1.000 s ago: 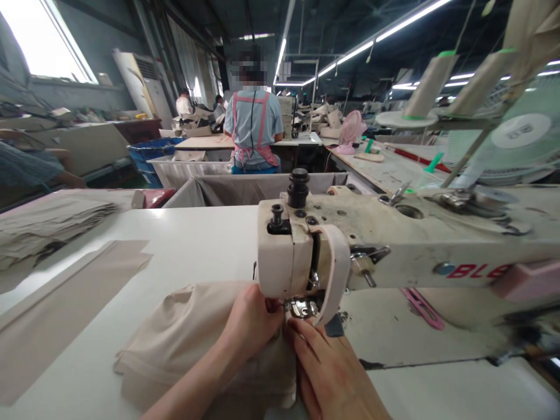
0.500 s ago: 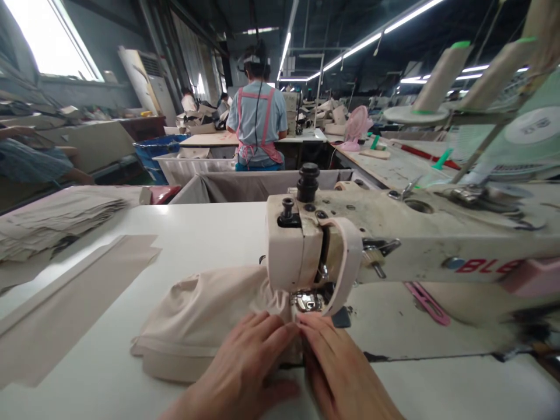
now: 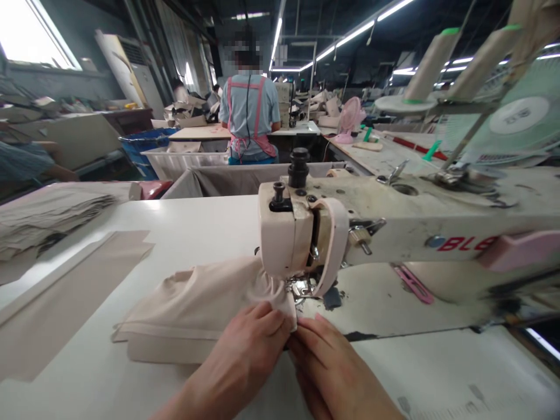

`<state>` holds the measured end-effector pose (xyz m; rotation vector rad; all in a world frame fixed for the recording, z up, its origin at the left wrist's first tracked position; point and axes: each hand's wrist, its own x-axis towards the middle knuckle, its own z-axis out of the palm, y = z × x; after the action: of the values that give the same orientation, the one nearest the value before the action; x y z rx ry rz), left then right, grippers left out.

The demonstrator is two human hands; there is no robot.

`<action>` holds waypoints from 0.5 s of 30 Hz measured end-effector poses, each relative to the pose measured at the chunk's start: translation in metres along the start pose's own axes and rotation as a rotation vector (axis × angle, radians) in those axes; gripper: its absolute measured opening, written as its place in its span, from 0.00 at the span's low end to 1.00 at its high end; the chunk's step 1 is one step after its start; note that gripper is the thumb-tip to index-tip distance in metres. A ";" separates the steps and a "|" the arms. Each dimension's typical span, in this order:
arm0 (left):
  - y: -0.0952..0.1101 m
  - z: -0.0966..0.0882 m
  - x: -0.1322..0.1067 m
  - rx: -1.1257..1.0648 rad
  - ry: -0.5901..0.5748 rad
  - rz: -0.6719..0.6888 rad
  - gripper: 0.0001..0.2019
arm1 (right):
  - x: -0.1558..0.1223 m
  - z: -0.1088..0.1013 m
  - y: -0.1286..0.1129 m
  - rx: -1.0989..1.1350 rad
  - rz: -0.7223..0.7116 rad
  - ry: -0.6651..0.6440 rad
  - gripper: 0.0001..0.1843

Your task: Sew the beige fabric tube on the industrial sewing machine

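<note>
Left hand (image 3: 245,356) and right hand (image 3: 326,364), fingers together, pinch the bunched beige fabric piece (image 3: 196,309) before the cream sewing-machine head (image 3: 297,239); 1 flat beige strip (image 3: 65,291) lies left.

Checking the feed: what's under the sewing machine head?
Bunched beige fabric and the metal presser foot; both hands grip the fabric's edge. The needle is hidden.
</note>
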<state>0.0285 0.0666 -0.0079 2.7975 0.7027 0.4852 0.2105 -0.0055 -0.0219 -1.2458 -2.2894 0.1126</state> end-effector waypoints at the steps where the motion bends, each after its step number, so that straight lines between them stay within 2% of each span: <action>1: 0.001 0.003 -0.001 0.054 0.012 0.003 0.14 | -0.001 0.001 0.002 -0.025 -0.024 0.018 0.21; 4: 0.001 0.011 -0.003 0.161 0.049 0.018 0.12 | -0.004 0.005 0.007 -0.109 -0.091 0.110 0.18; 6: -0.001 0.014 -0.003 0.199 0.062 0.027 0.12 | -0.002 0.005 0.011 -0.117 -0.114 0.125 0.18; 11: -0.009 0.018 0.007 0.214 0.148 0.039 0.14 | 0.010 -0.008 0.019 -0.037 -0.064 0.090 0.22; 15: -0.016 0.015 0.018 0.003 0.226 -0.056 0.12 | 0.013 -0.012 0.021 0.066 0.038 -0.027 0.29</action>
<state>0.0422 0.0867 -0.0218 2.7443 0.8242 0.7986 0.2269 0.0149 -0.0129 -1.2612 -2.2672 0.2179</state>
